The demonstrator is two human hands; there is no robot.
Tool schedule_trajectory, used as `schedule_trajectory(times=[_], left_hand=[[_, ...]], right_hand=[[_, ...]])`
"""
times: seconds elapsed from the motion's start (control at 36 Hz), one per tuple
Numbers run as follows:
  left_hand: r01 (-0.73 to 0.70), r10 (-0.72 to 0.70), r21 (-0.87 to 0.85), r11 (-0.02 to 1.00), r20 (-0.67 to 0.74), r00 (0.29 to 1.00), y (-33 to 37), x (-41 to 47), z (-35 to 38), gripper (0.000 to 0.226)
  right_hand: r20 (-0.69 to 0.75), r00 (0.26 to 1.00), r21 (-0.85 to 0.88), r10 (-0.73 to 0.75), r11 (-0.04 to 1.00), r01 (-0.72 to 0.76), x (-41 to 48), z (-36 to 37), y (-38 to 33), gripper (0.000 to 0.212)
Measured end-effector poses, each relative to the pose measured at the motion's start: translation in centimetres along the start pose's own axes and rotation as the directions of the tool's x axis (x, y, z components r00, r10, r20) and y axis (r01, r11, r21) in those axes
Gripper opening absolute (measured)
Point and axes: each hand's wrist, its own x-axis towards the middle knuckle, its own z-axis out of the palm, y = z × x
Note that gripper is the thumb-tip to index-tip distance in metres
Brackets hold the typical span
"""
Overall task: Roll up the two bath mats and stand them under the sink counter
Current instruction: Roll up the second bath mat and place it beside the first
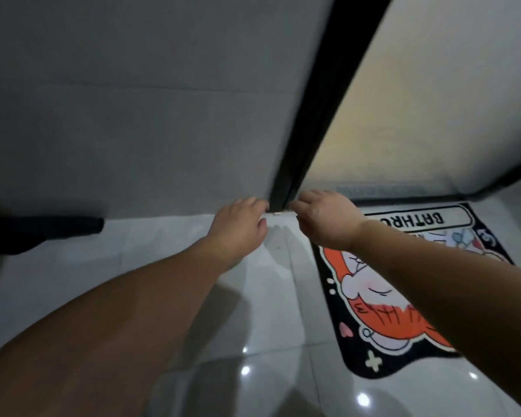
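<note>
Head view: both hands reach toward the foot of the black door frame (298, 164), at the floor's far edge. Left hand (238, 224) and right hand (325, 218) loosely curled, holding nothing visible. Cartoon bath mat (382, 299) lies flat, unrolled, beside the glass door (433, 100), presumably for stepping out. Second mat not seen.

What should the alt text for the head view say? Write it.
Two bare hands, left hand and right hand, reach toward the foot of a black door frame. A cartoon bath mat lies flat on the glossy white floor, under the right forearm.
</note>
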Motion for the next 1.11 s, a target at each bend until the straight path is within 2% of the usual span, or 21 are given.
schedule_trajectory(times=[0.25, 0.39, 0.5, 0.61, 0.69, 0.78, 0.94, 1.03, 1.11], left_hand=[[-0.107, 0.106, 0.033, 0.994, 0.029, 0.994, 10.8, 4.0, -0.2, 0.029], [-0.185, 0.178, 0.164, 0.969, 0.060, 0.982, 17.3, 7.6, 0.5, 0.023], [-0.223, 0.198, 0.214, 0.951, 0.133, 0.971, 23.9, 11.5, 1.5, 0.027], [-0.206, 0.175, 0.214, 0.955, 0.157, 0.972, 31.6, 15.0, 3.4, 0.029], [-0.189, 0.156, 0.159, 0.969, 0.199, 0.968, 36.0, 16.2, 5.9, 0.027], [-0.268, 0.226, 0.126, 0.955, 0.275, 0.934, 38.5, 17.2, 9.6, 0.030], [-0.379, 0.349, 0.030, 0.925, 0.326, 0.878, 40.3, 19.3, 16.8, 0.033], [-0.425, 0.396, -0.002, 0.905, 0.368, 0.841, 41.0, 20.0, 20.2, 0.033], [-0.435, 0.413, -0.040, 0.900, 0.400, 0.818, 42.7, 20.6, 22.0, 0.034]], right_hand=[[-0.069, 0.990, 0.039, 0.121, 0.992, -0.119, -7.9, 0.4, 9.7, 0.008], [-0.103, 0.978, 0.095, 0.179, 0.981, -0.170, -10.9, 1.8, 16.7, 0.011], [-0.194, 0.937, 0.190, 0.291, 0.948, -0.255, -13.9, 2.4, 22.5, 0.017], [-0.210, 0.865, 0.346, 0.456, 0.862, -0.371, -17.7, 3.8, 27.7, 0.018], [-0.061, 0.754, 0.464, 0.654, 0.687, -0.559, -21.0, 6.2, 30.1, 0.027], [0.092, 0.682, 0.493, 0.725, 0.562, -0.664, -24.0, 9.2, 32.0, 0.031], [0.360, 0.578, 0.341, 0.733, 0.473, -0.812, -29.5, 15.0, 35.5, 0.035], [0.453, 0.545, 0.228, 0.706, 0.499, -0.836, -33.6, 16.9, 36.3, 0.036], [0.528, 0.450, 0.157, 0.720, 0.438, -0.885, -38.1, 16.6, 37.2, 0.035]])
